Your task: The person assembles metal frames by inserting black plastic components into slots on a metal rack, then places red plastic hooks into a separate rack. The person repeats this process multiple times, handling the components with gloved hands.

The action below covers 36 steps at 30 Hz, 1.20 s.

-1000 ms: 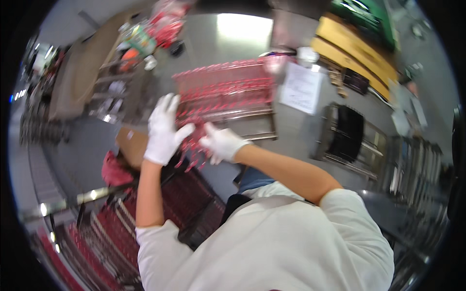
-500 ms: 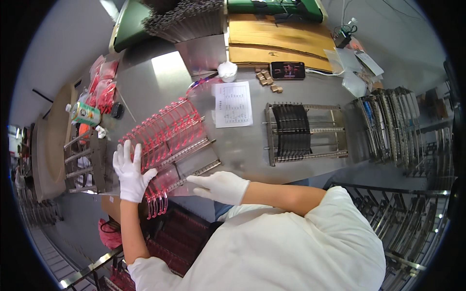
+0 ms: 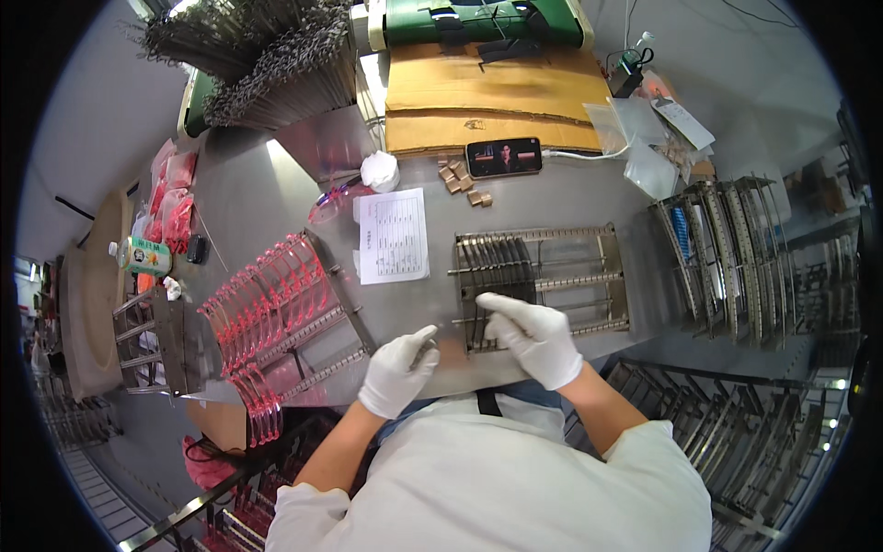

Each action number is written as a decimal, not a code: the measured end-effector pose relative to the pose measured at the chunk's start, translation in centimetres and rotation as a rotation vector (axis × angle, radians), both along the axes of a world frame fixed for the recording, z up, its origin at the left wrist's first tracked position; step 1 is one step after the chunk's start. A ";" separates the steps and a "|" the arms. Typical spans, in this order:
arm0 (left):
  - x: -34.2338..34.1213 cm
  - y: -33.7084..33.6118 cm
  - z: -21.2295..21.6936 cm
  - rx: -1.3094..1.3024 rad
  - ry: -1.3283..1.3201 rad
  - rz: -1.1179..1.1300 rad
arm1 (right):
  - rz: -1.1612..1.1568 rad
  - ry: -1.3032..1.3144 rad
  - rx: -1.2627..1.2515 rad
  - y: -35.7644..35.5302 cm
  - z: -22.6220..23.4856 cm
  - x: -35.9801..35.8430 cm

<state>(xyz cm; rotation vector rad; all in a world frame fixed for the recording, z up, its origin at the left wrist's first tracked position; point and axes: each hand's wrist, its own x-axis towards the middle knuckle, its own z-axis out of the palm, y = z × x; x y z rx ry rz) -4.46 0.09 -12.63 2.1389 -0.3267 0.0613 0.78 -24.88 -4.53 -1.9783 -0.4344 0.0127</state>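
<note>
Metal slotted rack (image 3: 543,281) sits on the steel table (image 3: 248,198) just right of centre, holding dark thin plates upright in its left slots; its right slots look bare.

Going left to right: at nine o'clock a green-labelled can (image 3: 144,257) stands beside red flat packets (image 3: 173,198). Next, a tilted wire rack (image 3: 276,317) carries a row of red translucent curved pieces that hang over the table's near edge. At about eleven o'clock lies a heap of grey wire parts (image 3: 253,55). A white printed sheet (image 3: 393,235) lies flat between the two racks, with a white crumpled wad (image 3: 379,171) above it. The left hand (image 3: 398,372), in a white glove, rests at the table's near edge at six o'clock, fingers curled together; whether they pinch anything I cannot tell. The right hand (image 3: 532,335), also gloved, lies on the slotted rack's near left corner, fingers close together and bent onto its bars. At twelve o'clock a brown cardboard sheet (image 3: 487,106) lies under a green machine (image 3: 483,20), with a dark phone (image 3: 503,156) and small tan blocks (image 3: 463,179) before it. Clear plastic bags (image 3: 644,138) lie at one o'clock, and further metal racks (image 3: 727,248) stand at three o'clock.
</note>
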 end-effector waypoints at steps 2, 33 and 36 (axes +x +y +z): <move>1.0 -2.1 -2.5 -0.126 0.109 0.094 | -0.134 0.155 0.008 -2.7 -0.5 0.6; 7.0 -5.6 -6.0 -0.013 -0.024 0.041 | -0.307 -0.017 -1.173 -4.4 -6.3 53.0; 7.3 -5.6 -6.3 -0.044 -0.088 0.041 | -0.190 -0.060 -1.306 -3.7 -6.3 53.3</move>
